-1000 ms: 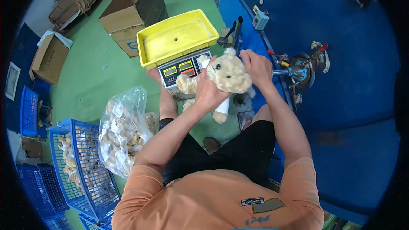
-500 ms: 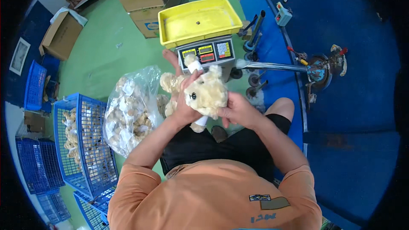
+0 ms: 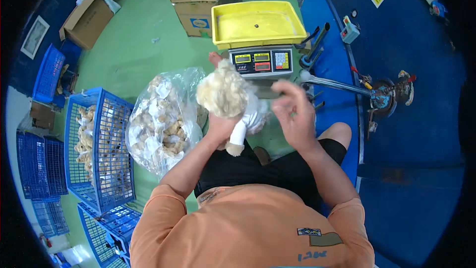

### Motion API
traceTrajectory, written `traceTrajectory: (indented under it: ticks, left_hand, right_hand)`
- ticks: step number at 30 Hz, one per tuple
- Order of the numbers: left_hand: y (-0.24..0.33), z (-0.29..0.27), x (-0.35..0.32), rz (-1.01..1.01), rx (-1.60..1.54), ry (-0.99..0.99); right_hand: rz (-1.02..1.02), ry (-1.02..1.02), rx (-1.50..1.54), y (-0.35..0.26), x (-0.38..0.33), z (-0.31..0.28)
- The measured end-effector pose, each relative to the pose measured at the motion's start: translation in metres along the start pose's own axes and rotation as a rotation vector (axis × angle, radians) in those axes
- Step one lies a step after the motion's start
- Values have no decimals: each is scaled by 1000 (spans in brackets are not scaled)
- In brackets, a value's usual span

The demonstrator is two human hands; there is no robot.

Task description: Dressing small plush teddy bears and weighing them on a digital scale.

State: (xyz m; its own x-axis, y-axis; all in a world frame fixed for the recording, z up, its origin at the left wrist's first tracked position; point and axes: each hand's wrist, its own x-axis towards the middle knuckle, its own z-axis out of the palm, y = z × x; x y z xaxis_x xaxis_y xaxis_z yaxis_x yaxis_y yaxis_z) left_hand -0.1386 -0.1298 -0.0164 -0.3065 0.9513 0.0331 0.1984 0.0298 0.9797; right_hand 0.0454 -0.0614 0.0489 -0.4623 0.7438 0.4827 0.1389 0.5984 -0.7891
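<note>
A cream plush bear (image 3: 225, 92) in a white top is held up in front of my lap. Its fluffy head points up and left, and no face shows on the side turned up. My left hand (image 3: 223, 129) is closed round the bear from below, its fingers partly hidden. One white-sleeved limb with a cream tip hangs down beside that hand. To the right of the bear, my right hand (image 3: 296, 116) is raised, apart from the toy. Its fingers are bent, with a gap between thumb and forefinger, and nothing shows in it.
A clear bag of plush pieces (image 3: 163, 124) stands left of my legs, beside a blue crate (image 3: 115, 149) of similar pieces. Ahead is a scale (image 3: 260, 64) carrying a yellow tray (image 3: 258, 25). A metal rod (image 3: 337, 83) juts from the blue machine at right. Cardboard boxes (image 3: 198, 17) stand farther off.
The bear has been turned from face up to the back of its head up. My right hand has let go and moved right; my left hand still holds it.
</note>
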Motion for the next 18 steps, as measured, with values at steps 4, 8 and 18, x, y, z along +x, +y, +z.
traceTrajectory:
  ticks: [4, 8, 18]
  left_hand:
    - [6, -3, -19, -81, -148, 53]
    - [-11, -35, -27, -155, -302, 192]
    - [-47, -377, -51, 640, -719, 1529]
  right_hand:
    - [-241, 99, -382, 11, 4, 29]
    - [-213, -199, -665, 61, -7, 57]
    - [209, -560, -714, 203, -128, -2]
